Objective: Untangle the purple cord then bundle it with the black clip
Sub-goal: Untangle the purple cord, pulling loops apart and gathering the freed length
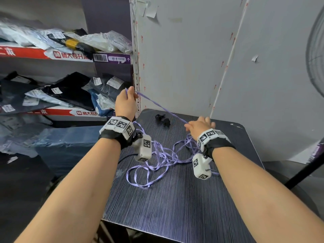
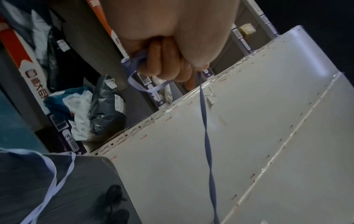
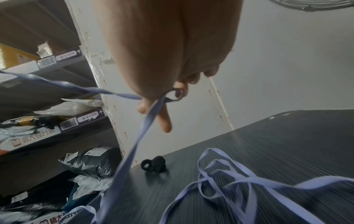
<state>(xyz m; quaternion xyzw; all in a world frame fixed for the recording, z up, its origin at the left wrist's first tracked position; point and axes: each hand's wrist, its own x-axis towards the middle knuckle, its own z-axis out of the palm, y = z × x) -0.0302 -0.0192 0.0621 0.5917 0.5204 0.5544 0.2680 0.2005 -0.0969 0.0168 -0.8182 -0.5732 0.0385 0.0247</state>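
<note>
The purple cord (image 1: pixel 161 158) lies in a loose tangle on the dark striped table (image 1: pixel 175 207) between my wrists. One strand runs taut from my left hand (image 1: pixel 129 92) down to my right hand (image 1: pixel 194 124). My left hand is raised over the table's far left corner. In the left wrist view that left hand (image 2: pixel 166 66) is a fist gripping loops of the cord (image 2: pixel 207 144). My right hand (image 3: pixel 153 112) pinches the cord (image 3: pixel 229 178) between thumb and forefinger, low over the table. The black clip (image 1: pixel 163 120) lies untouched on the far part of the table, also visible as the clip (image 3: pixel 154 164).
Shelves stacked with bagged parcels (image 1: pixel 61 92) stand to the left of the table. A white panel (image 1: pixel 184 58) rises right behind the table's far edge. A fan guard (image 1: pixel 315 55) shows at the right edge. Blue wrapped bundles (image 1: pixel 70 142) sit low at the left.
</note>
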